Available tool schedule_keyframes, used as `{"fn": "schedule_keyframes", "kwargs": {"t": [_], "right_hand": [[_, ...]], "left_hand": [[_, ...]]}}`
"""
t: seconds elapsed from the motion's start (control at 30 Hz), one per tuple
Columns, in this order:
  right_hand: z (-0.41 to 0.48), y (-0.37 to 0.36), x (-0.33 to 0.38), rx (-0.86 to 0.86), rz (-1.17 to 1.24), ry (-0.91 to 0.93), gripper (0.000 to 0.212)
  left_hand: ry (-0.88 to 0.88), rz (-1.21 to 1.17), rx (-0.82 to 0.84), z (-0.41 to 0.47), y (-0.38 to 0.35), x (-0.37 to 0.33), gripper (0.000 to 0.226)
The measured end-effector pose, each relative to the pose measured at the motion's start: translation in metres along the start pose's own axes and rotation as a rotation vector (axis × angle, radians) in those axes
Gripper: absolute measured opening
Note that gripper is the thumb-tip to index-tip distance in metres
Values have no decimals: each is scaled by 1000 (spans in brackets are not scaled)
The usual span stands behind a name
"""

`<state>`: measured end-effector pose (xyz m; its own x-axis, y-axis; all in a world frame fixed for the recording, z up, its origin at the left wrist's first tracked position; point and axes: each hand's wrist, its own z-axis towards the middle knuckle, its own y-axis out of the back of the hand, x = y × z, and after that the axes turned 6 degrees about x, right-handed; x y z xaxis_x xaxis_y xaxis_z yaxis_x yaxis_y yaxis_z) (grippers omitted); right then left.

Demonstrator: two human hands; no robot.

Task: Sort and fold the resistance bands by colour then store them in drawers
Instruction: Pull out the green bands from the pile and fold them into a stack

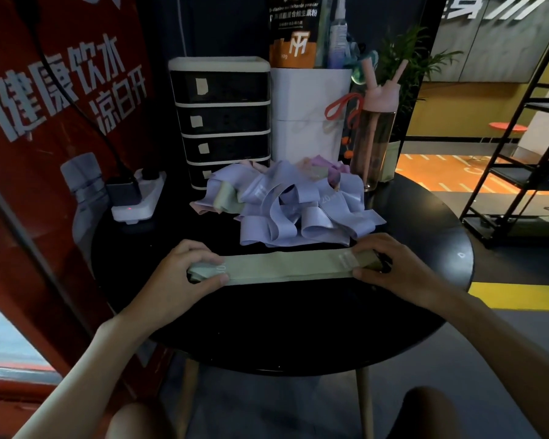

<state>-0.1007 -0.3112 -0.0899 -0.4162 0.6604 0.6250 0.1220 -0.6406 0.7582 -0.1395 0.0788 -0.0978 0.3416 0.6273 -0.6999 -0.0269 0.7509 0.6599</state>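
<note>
Thumbs and fingers clamped: your left hand (184, 270) and right hand (393, 264) each pinched an end of the green band (282, 267), flat on the table (298, 327), six o'clock from the lilac pile (298, 207).

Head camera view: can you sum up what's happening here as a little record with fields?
Held: green band, stretched flat on the black table
Left hand: grips its left end
Right hand: pinches its right end
Waiting: pile of bands, mostly lilac, behind it
Storage: drawer unit, visible drawers closed
</note>
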Motion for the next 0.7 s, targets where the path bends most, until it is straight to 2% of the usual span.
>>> {"fn": "schedule_keyframes", "kwargs": {"t": [0.2,0.43,0.7], "right_hand": [[0,0,-3,5,14,-6,28],[0,-1,-4,25,37,-35,33],[-2,4,1,75,30,-67,32]], "left_hand": [[-23,16,32,-2,0,0,36],[-8,-26,45,-2,5,1,40],[25,-36,75,-2,8,0,37]]}}
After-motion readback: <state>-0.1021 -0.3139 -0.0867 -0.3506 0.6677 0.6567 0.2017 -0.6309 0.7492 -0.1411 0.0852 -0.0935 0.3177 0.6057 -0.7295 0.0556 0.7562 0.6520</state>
